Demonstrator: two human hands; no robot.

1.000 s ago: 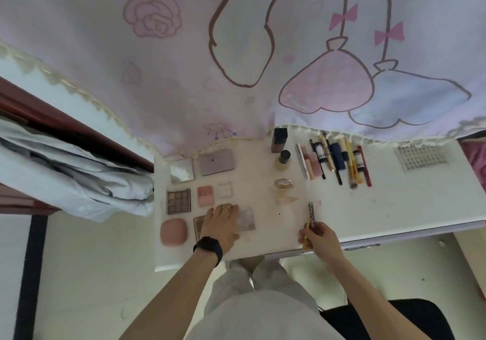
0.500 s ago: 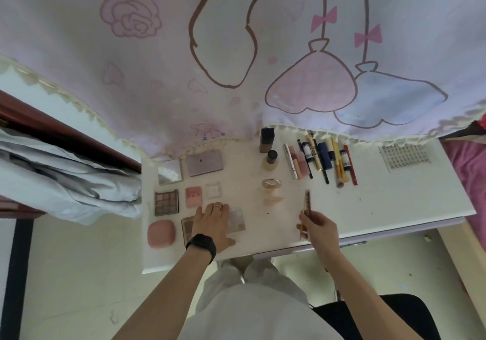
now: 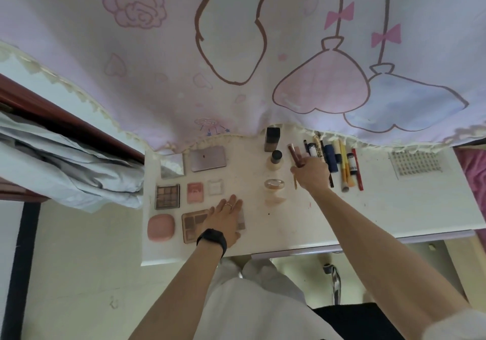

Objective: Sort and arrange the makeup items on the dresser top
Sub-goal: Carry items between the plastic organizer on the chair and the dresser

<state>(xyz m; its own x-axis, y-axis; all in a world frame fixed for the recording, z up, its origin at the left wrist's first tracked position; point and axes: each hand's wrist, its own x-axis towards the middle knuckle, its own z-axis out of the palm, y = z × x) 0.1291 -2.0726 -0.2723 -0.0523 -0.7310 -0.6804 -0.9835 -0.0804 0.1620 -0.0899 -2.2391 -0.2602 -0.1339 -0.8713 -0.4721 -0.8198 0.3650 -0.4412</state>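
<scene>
White dresser (image 3: 394,208), room at right edge; R hand (image 3: 311,172) pinches pencil (image 3: 293,154), L hand (image 3: 226,220) flat on palette (image 3: 193,225).

Pink cartoon curtain (image 3: 236,50) behind white dresser (image 3: 394,208)

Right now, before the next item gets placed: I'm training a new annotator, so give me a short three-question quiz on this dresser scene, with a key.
1. True or false: the left hand lies flat on the brown palette near the dresser's front edge.
2. What does the right hand grip? A) a slim brown pencil B) a comb C) a hairbrush
3. Fill in: the red pencil lies at the ___ end of the row of pens and tubes.
Key: 1 true; 2 A; 3 right.
</scene>
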